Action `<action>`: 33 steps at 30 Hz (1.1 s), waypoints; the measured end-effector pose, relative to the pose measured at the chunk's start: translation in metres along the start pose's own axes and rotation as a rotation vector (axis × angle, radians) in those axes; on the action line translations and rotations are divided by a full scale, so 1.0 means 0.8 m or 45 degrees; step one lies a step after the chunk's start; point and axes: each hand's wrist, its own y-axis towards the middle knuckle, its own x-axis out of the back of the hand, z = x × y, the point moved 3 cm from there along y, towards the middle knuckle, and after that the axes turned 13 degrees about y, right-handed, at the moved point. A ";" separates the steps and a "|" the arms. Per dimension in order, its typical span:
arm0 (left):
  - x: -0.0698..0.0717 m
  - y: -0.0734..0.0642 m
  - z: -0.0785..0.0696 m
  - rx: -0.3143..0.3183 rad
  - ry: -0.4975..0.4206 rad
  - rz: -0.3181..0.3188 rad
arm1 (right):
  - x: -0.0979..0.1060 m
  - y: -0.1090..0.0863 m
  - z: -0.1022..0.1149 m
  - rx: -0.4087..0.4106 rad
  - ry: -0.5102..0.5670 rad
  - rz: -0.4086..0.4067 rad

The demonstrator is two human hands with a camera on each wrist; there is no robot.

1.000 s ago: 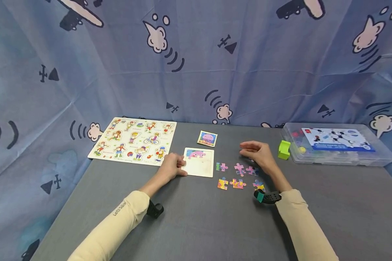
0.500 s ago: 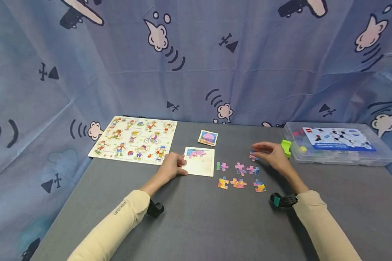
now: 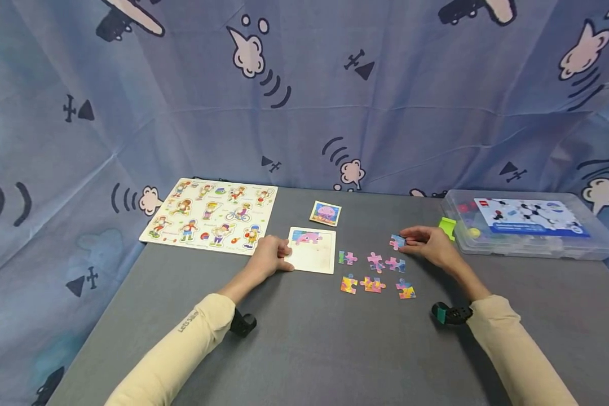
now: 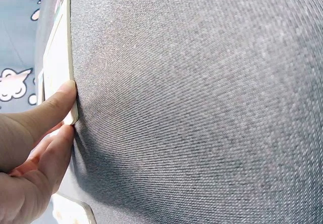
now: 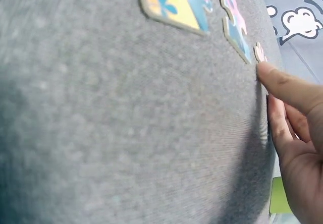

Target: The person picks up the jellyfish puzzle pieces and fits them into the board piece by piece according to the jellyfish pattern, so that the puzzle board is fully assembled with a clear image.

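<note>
Sleeves: cream-coloured, a black strap at each wrist, above a grey surface (image 3: 304, 344).
Front row: three yellow puzzle pieces (image 3: 349, 284), set apart.
Middle row: three mostly pink pieces (image 3: 347, 257), just behind.
Left hand (image 3: 268, 257): its grip pinches the white board's near left corner, thumb against the rim.
White board (image 3: 309, 260): lies left of the pieces, a blue-and-pink strip along its top.
Right hand (image 3: 433, 246): fingers bent, at the right edge of a blue-and-pink piece (image 3: 397, 242) behind the rows; I cannot tell whether the grip clasps it.
Farther back: small octopus card (image 3: 325, 213), green block (image 3: 447, 228), clear box (image 3: 596, 237), sports-figure board (image 3: 210, 217).
Backdrop: blue printed curtain (image 3: 304, 124).
</note>
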 end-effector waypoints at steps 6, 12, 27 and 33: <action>-0.001 0.000 0.000 0.006 -0.009 0.007 | 0.003 0.000 -0.001 0.051 0.054 -0.006; -0.003 0.001 0.000 -0.033 -0.012 -0.017 | 0.006 0.000 -0.001 0.012 0.106 0.029; 0.000 -0.002 -0.001 -0.018 -0.030 -0.016 | 0.008 -0.004 -0.010 -0.139 0.675 0.077; 0.000 -0.003 -0.001 0.001 -0.028 0.001 | 0.002 -0.004 -0.012 -0.226 0.841 0.115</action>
